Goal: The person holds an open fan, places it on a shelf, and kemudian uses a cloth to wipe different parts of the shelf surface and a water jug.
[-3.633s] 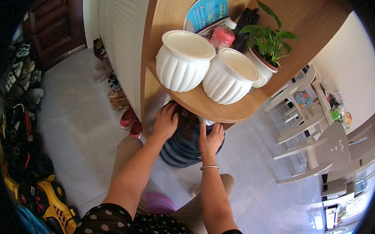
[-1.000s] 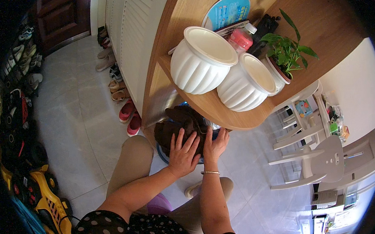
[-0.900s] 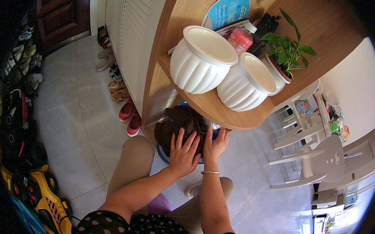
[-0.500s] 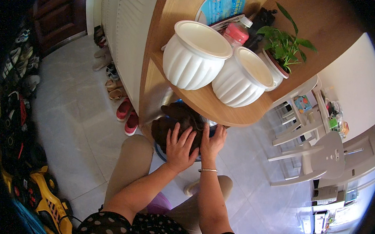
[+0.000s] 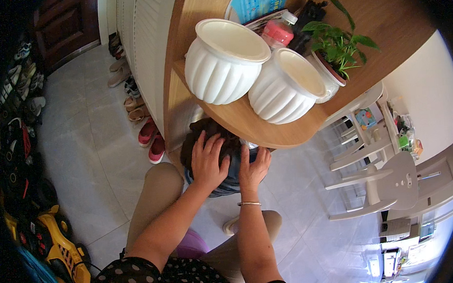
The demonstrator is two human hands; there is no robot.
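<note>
Below the wooden shelf, a dark brown, crumpled-looking bundle (image 5: 187,145) sits in or against a dark blue bag-like container (image 5: 226,186); I cannot make out what the bundle is. My left hand (image 5: 208,162) lies on the bundle with its fingers spread. At the container's right side, by its rim, is my right hand (image 5: 254,168), thumb and fingers apart, fingertips partly hidden under the shelf edge. A bracelet (image 5: 249,203) circles my right wrist. Something silvery shows between the right hand and the shelf.
Two white ribbed pots (image 5: 224,65) (image 5: 284,91) stand on the curved shelf (image 5: 235,113), near a pink-labelled bottle (image 5: 278,30) and a potted plant (image 5: 336,56). Red shoes (image 5: 156,147) lie left, a yellow toy vehicle (image 5: 64,244) lower left, a pale chair (image 5: 390,185) right. Purple thing (image 5: 192,244) between my legs.
The brown bundle has shifted slightly up and left, and more of the dark blue container shows below it. My left hand has moved a little up and left with its fingers spread.
</note>
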